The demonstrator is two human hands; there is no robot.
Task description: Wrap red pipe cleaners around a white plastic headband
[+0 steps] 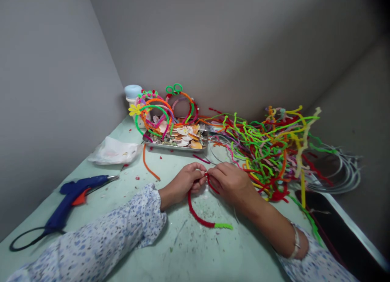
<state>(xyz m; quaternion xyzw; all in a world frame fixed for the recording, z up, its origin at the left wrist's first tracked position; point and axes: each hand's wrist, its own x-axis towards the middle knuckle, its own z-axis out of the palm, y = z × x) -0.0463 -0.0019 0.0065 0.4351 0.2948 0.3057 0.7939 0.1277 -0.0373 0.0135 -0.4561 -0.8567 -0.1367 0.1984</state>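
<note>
Both hands — left hand (pixel 185 180), right hand (pixel 230 180) — pinch the red pipe cleaner (pixel 198 215); fingertips hide its end.

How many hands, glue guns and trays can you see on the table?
Hands: 2, the left hand and the right hand, both pinching a red pipe cleaner.
Glue guns: 1, the blue glue gun.
Trays: 1, the metal tray of shells.
Total: 4
</note>
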